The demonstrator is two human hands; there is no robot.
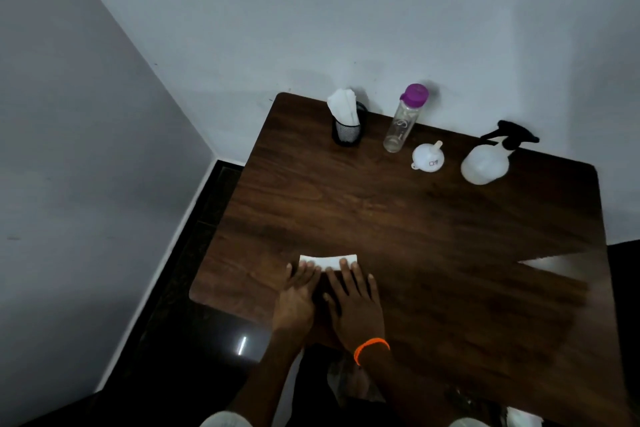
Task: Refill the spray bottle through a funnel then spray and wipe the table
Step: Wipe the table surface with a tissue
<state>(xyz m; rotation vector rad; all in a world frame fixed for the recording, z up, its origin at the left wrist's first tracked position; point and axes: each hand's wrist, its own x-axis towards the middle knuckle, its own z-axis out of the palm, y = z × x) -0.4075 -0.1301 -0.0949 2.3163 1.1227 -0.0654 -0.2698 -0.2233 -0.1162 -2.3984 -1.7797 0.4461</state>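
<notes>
A folded white tissue (329, 261) lies flat on the dark wooden table (433, 236) near its front left. My left hand (298, 298) and my right hand (356, 305) lie side by side on it, fingers straight, pressing it down. Most of the tissue is hidden under the fingers. At the back right stands the translucent spray bottle (485, 163) with a black trigger head. A white funnel (428, 156) lies on the table left of it. A clear bottle with a purple cap (403, 121) stands further left.
A black mesh cup holding white tissues (346, 128) stands at the table's back left, close to the wall. The table sits in a room corner with dark floor (180, 305) along its left edge. An orange band circles my right wrist.
</notes>
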